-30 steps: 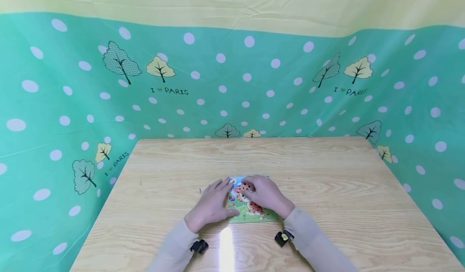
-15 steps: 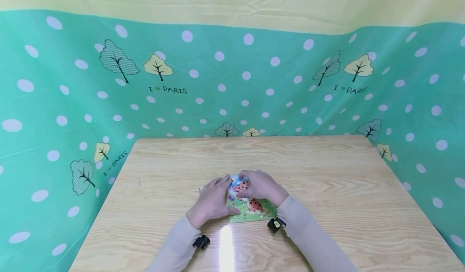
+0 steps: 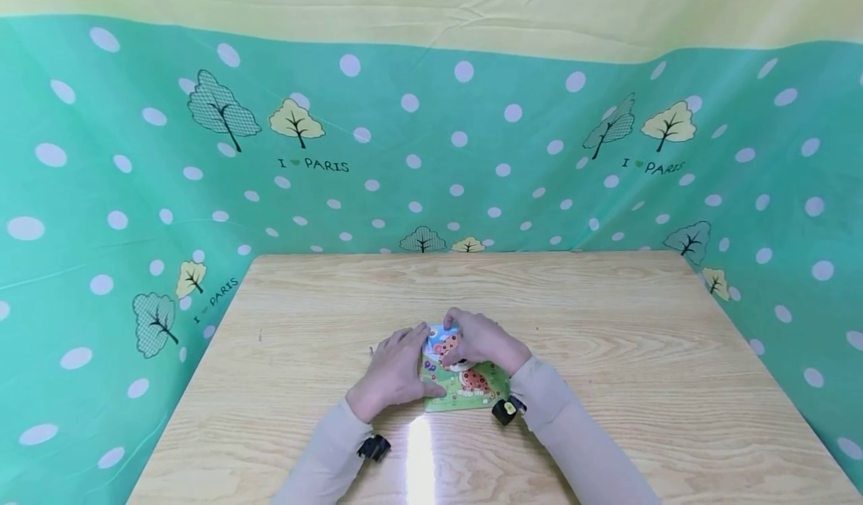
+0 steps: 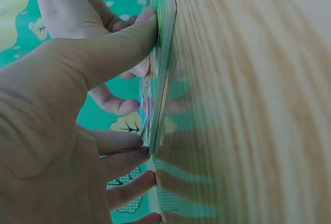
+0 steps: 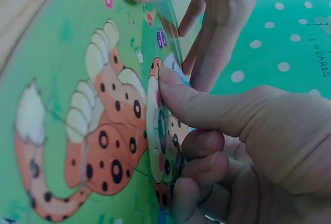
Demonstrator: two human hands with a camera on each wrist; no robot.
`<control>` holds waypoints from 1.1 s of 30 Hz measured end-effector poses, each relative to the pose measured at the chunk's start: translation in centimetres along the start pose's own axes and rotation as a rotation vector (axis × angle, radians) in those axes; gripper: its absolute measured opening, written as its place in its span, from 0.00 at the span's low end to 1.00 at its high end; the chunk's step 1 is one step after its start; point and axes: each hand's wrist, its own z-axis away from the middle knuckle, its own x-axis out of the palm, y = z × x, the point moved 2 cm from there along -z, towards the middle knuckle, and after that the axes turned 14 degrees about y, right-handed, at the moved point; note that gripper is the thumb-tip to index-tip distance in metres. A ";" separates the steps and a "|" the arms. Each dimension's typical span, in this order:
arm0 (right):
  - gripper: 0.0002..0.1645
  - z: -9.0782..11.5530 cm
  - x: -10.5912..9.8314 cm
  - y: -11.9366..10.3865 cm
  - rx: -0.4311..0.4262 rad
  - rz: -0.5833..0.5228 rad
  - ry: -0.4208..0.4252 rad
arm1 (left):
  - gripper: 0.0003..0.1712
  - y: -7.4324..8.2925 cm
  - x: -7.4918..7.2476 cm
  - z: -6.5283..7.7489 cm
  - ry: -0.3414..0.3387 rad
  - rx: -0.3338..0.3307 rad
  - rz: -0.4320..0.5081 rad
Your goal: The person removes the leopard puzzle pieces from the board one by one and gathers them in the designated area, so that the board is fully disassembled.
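A flat picture puzzle board (image 3: 441,401) lies on the table, showing a spotted orange leopard on green grass. My left hand (image 3: 394,372) is at its left side, fingers stretched along the edge and the thumb (image 4: 129,45) resting on the board's face. With thumb and fingertips, my right hand (image 3: 484,340) pinches the leopard's head piece (image 5: 161,125), which stands out from the board in the right wrist view. The leopard's body (image 5: 111,149) shows below the head, spots and curled tail visible. My right fingers hide part of the head and the board's upper right.
The pale wooden table (image 3: 303,303) stretches out on all sides of the board. Behind and beside it hangs a green dotted cloth (image 3: 377,145) with printed trees. Black wrist straps sit at both cuffs, and a bright reflection lies in front of the board.
My right hand has shifted slightly left and away from me, with its wrist turned, keeping to the leopard's head. My left hand has stayed almost still on the board's side.
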 end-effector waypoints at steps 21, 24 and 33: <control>0.28 0.2 0.5 2.2 -0.030 -0.228 0.070 | 0.72 0.1 -0.1 0.0 0.016 -0.015 0.033; 0.18 0.2 0.5 2.7 -0.027 -0.272 0.122 | 0.73 0.1 -0.1 -0.1 0.016 -0.025 0.027; 0.15 0.4 0.4 3.8 0.018 -0.413 0.169 | 0.63 0.0 -0.2 0.2 -0.008 0.016 -0.028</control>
